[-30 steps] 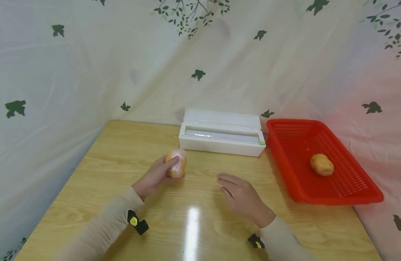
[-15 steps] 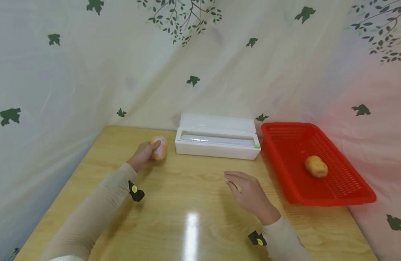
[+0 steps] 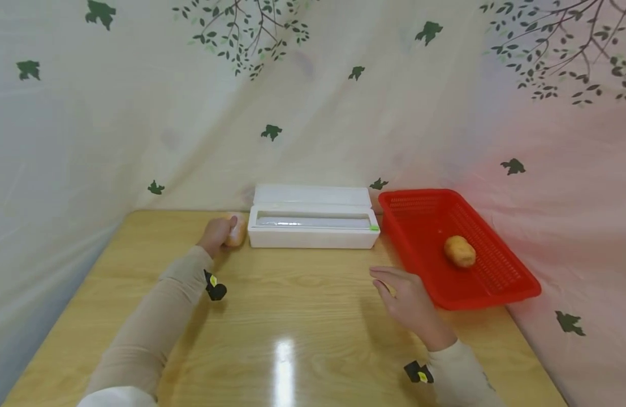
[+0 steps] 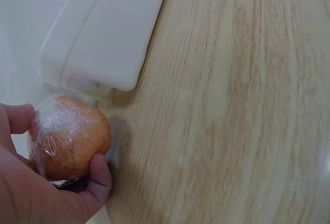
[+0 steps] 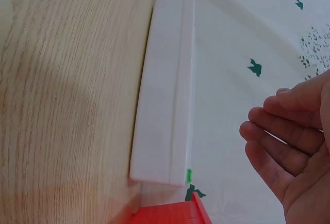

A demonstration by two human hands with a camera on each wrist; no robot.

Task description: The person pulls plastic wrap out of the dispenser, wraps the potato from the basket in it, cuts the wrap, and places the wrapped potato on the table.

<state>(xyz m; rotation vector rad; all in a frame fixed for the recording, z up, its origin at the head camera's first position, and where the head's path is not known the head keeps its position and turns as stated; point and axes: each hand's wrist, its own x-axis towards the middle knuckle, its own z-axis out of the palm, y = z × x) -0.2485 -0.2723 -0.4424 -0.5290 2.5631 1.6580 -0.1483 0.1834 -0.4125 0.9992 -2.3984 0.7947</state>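
A potato wrapped in clear cling film (image 4: 75,139) is gripped between the thumb and fingers of my left hand (image 3: 214,234), low over the table at its back left. Just right of it, in the head view, stands a white cling film box (image 3: 313,238) with its lid raised and a roll of film (image 3: 313,222) inside. My right hand (image 3: 409,302) hovers over the right half of the table, holding nothing; in the right wrist view its fingers (image 5: 281,128) are relaxed and slightly bent.
At the right stands a red plastic basket (image 3: 419,268) with perforated walls, its back left corner close to the box. A bare potato (image 3: 460,251) lies inside it. Behind the wooden table (image 3: 302,305) hangs a pale curtain (image 3: 216,130) with green leaf prints.
My left hand has carried the wrapped potato away from me and to the left, to beside the cling film box. My right hand has shifted slightly right. The head view has turned right.
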